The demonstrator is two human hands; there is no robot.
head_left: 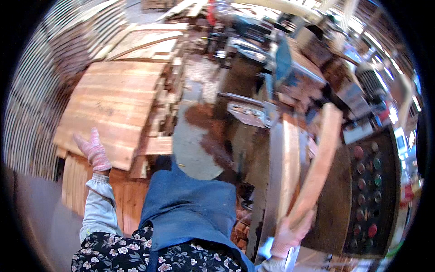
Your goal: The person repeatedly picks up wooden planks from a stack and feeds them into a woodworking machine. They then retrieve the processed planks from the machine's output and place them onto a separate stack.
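My left hand (94,151), in a pink and white knitted glove, is over the near left corner of a wide wooden panel (113,97). Its thumb and fingers are spread, holding nothing; whether it touches the panel I cannot tell. On the right, my gloved right hand (292,233) is closed round the near end of a long wooden board (321,158), which slants up and away over the machine. Beside that board a second wooden strip (290,158) lies lengthwise on the machine bed (274,181). Motion blurs the right hand somewhat.
A dark control panel (371,195) with several round buttons stands at the right. Metal machine parts (249,111) are ahead, and sawdust lies on the floor (192,149). Stacked slats (72,50) rise at the left; more boards (77,183) lie under the panel.
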